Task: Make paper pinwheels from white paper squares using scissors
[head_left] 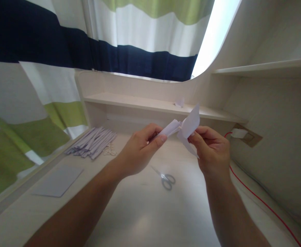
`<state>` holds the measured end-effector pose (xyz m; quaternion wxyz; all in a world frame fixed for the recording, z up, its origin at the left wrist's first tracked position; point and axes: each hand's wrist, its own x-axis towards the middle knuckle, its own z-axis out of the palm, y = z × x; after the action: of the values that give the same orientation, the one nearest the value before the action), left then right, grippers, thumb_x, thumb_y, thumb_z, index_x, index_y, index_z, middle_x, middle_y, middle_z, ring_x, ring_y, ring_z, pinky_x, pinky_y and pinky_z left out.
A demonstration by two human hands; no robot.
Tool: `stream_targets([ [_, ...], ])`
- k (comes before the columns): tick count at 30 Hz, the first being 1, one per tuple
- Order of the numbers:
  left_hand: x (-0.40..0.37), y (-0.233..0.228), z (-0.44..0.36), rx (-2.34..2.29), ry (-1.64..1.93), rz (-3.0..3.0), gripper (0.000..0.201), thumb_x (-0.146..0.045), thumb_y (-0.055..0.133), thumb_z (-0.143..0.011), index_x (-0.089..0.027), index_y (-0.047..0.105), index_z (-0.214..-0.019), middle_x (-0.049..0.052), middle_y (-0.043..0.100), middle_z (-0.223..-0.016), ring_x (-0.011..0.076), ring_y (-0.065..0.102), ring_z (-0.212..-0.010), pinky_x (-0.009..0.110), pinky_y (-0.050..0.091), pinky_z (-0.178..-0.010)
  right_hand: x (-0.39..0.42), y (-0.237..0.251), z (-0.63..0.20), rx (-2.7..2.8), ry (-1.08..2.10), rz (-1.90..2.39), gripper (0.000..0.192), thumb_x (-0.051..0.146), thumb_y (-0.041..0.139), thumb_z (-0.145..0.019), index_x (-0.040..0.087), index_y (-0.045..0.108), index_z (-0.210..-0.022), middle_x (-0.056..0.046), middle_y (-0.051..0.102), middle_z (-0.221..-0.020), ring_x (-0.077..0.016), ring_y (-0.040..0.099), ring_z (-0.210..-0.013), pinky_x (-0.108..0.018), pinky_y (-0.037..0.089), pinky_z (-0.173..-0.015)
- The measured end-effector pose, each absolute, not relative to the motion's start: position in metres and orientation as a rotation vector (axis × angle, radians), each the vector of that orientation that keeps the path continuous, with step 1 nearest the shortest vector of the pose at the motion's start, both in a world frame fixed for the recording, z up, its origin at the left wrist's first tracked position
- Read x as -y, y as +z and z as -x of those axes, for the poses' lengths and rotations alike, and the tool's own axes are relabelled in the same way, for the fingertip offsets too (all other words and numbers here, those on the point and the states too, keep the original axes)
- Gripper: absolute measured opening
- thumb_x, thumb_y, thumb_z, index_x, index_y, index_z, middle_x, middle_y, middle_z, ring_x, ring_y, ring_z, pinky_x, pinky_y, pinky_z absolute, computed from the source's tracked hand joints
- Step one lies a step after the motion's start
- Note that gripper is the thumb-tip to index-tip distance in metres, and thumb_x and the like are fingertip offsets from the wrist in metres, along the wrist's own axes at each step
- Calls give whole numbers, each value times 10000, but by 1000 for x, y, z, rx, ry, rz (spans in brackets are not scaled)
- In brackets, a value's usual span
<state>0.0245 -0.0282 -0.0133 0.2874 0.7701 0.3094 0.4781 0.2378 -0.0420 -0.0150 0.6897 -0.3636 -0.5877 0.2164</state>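
While both hands pinch it, folded white paper piece (185,128), seemingly pleated

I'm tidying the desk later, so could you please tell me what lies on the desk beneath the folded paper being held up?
Below the folded paper, held by left hand and right hand, scissors lie on the desk. The hands cover part of the surface.

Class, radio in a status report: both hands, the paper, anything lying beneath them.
Left hand and right hand both pinching the folded white paper piece, held above the pale desk. Grey-handled scissors lying below, untouched.
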Motion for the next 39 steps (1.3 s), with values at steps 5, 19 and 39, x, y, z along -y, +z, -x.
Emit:
stream_targets([
  [5, 28, -18, -29, -827, 1273, -2023, 307, -504, 568, -1027, -216, 663, -980, -36, 546, -689, 113, 494, -614, 260, 361, -574, 45, -13, -235, 1328, 438, 799, 95, 361, 820, -873, 273, 790, -853, -21, 768, -767, -184, 701, -679, -339, 590, -666],
  [19, 33, -18, -33, -768, 1284, -1923, 371, -501, 454, -1085, -215, 674, -999, -58, 501, -675, 81, 458, -608, 245, 362, -580, 44, -14, -233, 1334, 391, 736, 121, 326, 826, -874, 216, 787, -841, -4, 766, -734, -135, 698, -639, -257, 591, -620],
  [39, 37, -20, -40, -766, 1223, -1993, 383, -478, 444, -1088, -197, 580, -865, -55, 500, -671, 93, 469, -614, 266, 368, -589, 43, -16, -232, 1334, 436, 698, 76, 266, 829, -866, 217, 796, -819, 5, 757, -734, -124, 686, -638, -243, 590, -622],
])
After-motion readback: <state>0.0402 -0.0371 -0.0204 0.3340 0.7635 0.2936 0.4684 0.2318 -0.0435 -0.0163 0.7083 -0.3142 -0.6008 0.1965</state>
